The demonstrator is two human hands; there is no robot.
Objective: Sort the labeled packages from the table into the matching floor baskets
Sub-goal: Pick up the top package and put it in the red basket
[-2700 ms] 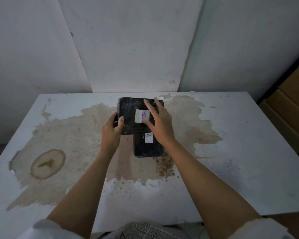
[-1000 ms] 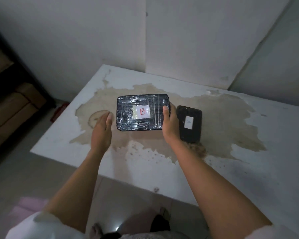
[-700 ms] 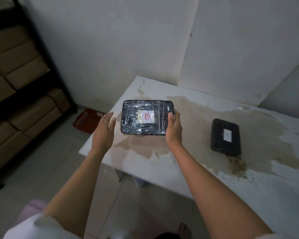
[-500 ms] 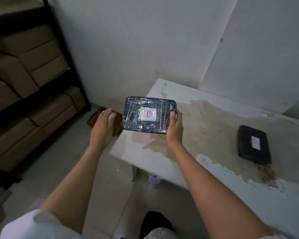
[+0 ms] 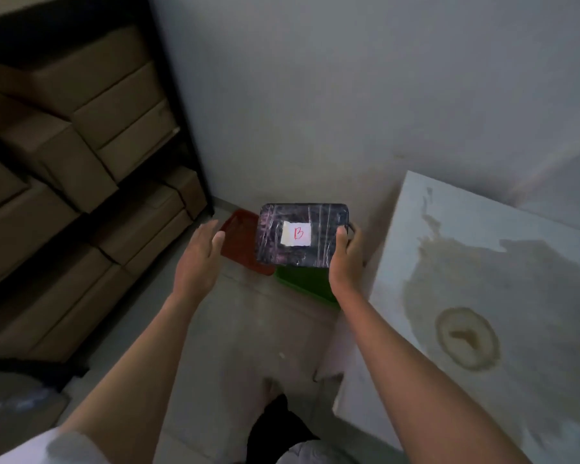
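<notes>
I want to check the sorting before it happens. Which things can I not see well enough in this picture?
- Red basket, head view: the B package hides its right part; no label visible.
- Green basket: mostly behind the package and the right hand; label not seen.
- Table: cut off by the right edge, so other packages cannot be checked.
- Left hand: open, apart from the package.

We see a black package (image 5: pixel 302 234), its white label (image 5: pixel 296 233) lettered red; red basket (image 5: pixel 240 249), green basket (image 5: pixel 307 284).
</notes>
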